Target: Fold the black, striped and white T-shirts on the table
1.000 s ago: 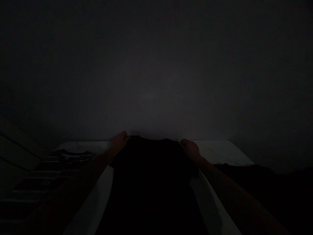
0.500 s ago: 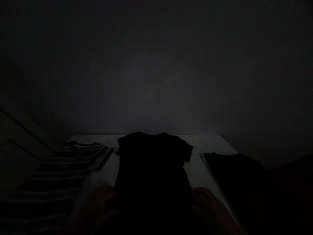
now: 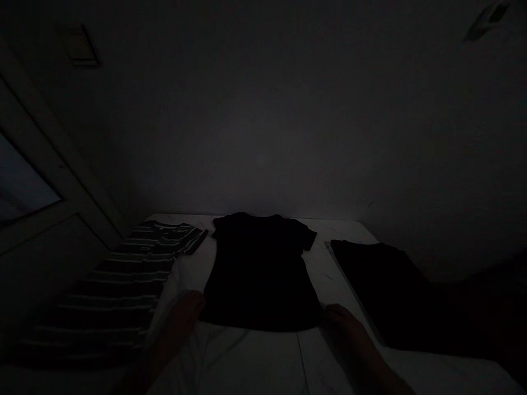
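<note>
- Head view: a black T-shirt (image 3: 259, 269) is laid flat, collar away; it will handle soft and light, and is best taken at the hem (image 3: 259, 325).
- The left hand (image 3: 183, 315) and right hand (image 3: 341, 321) are rested beside it; nothing is seen held, and their spread cannot be told.
- A striped T-shirt (image 3: 119, 280) and a dark garment (image 3: 374, 291) are laid on a white bedsheet (image 3: 251, 356), before a dim wall (image 3: 263, 126).

Black T-shirt (image 3: 259, 269) flat on white sheet (image 3: 247, 356); left hand (image 3: 183, 318), right hand (image 3: 341, 321) just beside hem; striped shirt (image 3: 115, 291) leftward.
</note>
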